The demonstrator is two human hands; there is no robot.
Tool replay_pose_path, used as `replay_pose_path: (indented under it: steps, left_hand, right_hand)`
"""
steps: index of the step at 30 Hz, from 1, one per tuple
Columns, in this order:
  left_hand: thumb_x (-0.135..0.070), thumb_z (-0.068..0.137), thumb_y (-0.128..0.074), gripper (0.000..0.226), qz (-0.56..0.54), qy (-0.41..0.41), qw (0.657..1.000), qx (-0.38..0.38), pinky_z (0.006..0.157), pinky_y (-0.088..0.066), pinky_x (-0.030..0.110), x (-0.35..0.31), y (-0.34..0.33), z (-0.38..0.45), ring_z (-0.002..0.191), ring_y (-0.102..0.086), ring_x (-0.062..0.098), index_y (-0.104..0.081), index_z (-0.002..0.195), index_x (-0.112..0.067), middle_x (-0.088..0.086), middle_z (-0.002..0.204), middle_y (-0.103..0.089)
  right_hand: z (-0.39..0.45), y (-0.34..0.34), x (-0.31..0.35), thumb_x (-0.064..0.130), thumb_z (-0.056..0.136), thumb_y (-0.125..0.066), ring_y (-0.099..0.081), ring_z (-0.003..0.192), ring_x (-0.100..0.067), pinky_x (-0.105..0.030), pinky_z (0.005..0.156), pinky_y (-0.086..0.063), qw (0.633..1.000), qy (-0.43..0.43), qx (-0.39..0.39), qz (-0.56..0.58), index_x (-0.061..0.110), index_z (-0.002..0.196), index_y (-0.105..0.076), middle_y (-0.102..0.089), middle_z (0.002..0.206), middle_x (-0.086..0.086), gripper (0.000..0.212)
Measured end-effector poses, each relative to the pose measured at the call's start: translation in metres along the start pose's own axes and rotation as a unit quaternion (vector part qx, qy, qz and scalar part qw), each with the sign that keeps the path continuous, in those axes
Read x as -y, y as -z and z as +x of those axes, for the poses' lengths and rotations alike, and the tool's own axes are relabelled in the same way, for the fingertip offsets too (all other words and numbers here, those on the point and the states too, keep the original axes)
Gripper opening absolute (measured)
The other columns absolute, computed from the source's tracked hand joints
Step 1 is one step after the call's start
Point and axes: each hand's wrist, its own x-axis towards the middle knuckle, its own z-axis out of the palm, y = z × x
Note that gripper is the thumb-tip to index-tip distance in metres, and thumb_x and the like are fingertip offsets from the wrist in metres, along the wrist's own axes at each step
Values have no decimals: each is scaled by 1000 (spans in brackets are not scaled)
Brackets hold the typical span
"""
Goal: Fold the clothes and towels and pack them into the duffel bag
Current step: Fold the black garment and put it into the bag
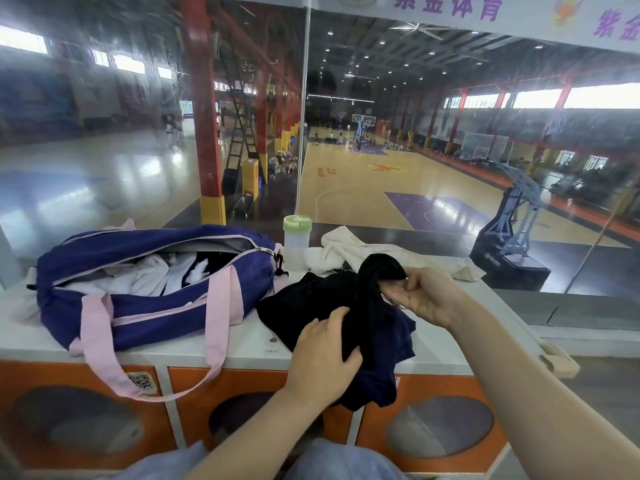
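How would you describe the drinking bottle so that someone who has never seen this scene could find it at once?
Start at the open navy duffel bag with pink straps on the white counter. Just past its right end, by the window, stands the bottle, upright, with a crumpled cream towel to its right. It is the only hard, see-through thing among soft fabrics, and its lid is pale green.

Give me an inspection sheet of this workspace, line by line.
Surface: white locker top, orange doors below.
Job's things: open duffel bag at left, white clothes inside; dark garment beside it, partly hanging over the front edge; cream towel behind.
Clutter: green-lidded bottle between bag and towel.
Hands: left hand lies on the garment; right hand pinches a raised fold of it.
Cables: nothing seen.
Surroundings: glass pane overlooking a basketball court.
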Motion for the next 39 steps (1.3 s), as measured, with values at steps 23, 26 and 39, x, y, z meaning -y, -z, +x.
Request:
replay_pose_path:
  steps: [23, 26, 39]
  left_hand:
    - [-16, 98, -50, 25, -392, 311, 839, 216, 95, -50, 34, 97, 92, 100, 109, -66, 21, -67, 116, -18, 5, 118, -70]
    - [-19, 94, -56, 22, -334, 339, 850, 226, 108, -42, 46, 111, 92, 109, 113, -63, 28, -72, 108, -18, 7, 115, -71]
    - [-42, 93, -45, 41, 189, -32, 981, 33, 91, -45, 39, 70, 72, 124, 111, -58, 26, -53, 126, -19, 3, 121, -63]
  right_hand:
    - [66, -22, -2, 47, 93, -52, -64, 101, -11, -34, 91, -52, 852, 180, -21, -490, 22, 118, -62, -69, 110, 4, 36]
    - [94, -29, -10, 50, 92, -50, -60, 108, -20, -43, 101, -45, 828, 153, -59, -536, 18, 119, -60, -66, 114, -1, 44]
    - [135, -21, -44, 36, 94, -53, -60, 107, -28, -38, 94, -49, 784, 64, -126, -604, 3, 123, -57, -64, 118, -12, 45]
